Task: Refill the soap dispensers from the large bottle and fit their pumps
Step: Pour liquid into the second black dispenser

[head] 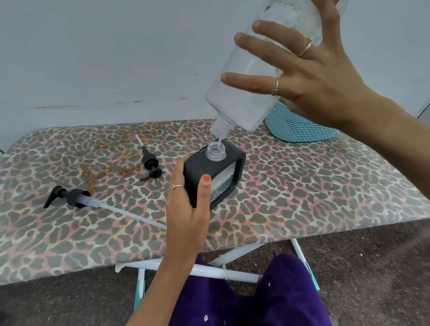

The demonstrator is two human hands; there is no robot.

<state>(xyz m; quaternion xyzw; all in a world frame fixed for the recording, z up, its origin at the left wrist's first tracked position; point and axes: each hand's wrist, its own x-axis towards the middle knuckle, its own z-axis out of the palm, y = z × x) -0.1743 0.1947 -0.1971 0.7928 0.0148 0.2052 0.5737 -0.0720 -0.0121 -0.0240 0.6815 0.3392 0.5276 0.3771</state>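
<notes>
Spread fingers of the right hand (pixel 313 74) make the upper grip, cradling the large bottle (pixel 274 52) tilted mouth-down; its neck sits just above the open neck of the dispenser (pixel 216 174), with a thin clear stream running between them. Below it, the left hand (pixel 186 205) makes the lower grip, thumb and fingers curled round the black dispenser standing on the leopard-print counter (pixel 59 243). Pouring looks to be the step in hand; next the bottle must be righted and a pump fitted. Left of the lower grip lie the long pump (pixel 78 198) and beyond it the small pump (pixel 149 165), both reachable across open counter. A teal basket (pixel 297 128) sits behind the bottle.
</notes>
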